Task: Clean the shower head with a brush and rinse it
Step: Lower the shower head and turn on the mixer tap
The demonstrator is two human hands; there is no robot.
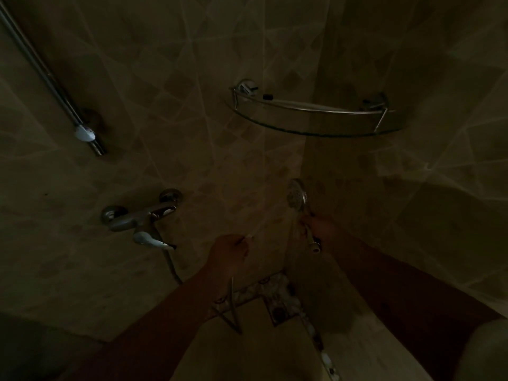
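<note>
right hand [320, 226] gripping shower head [296, 194] handle, head above hand

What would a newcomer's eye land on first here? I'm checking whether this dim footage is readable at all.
Probably the shower head, held up by the right hand right of centre, its face turned left. Next, the left hand, pinching something thin, too dark to identify. The chrome mixer tap gleams on the left; a glass corner shelf hangs above.
</note>
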